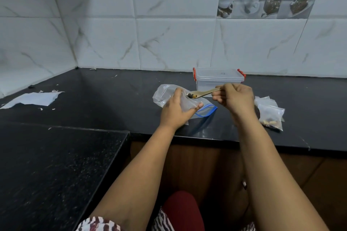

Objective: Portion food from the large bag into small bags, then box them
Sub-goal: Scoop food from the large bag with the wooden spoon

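Note:
My left hand (175, 109) grips a small clear bag (185, 102) and holds it up above the black counter (112, 103). Under it lies the large clear bag (205, 111) with a blue zip strip. My right hand (234, 98) pinches the handle of a wooden spoon (201, 93). The spoon's bowl carries dark and yellow bits of food and sits at the small bag's mouth. A clear plastic box (218, 78) with red latches, its lid on, stands just behind the hands.
Filled small bags (270, 114) with nuts lie on the counter right of my right hand. A torn white paper sheet (32, 99) lies far left. The tiled wall rises behind the counter, and a lower black ledge (56, 165) juts out at front left.

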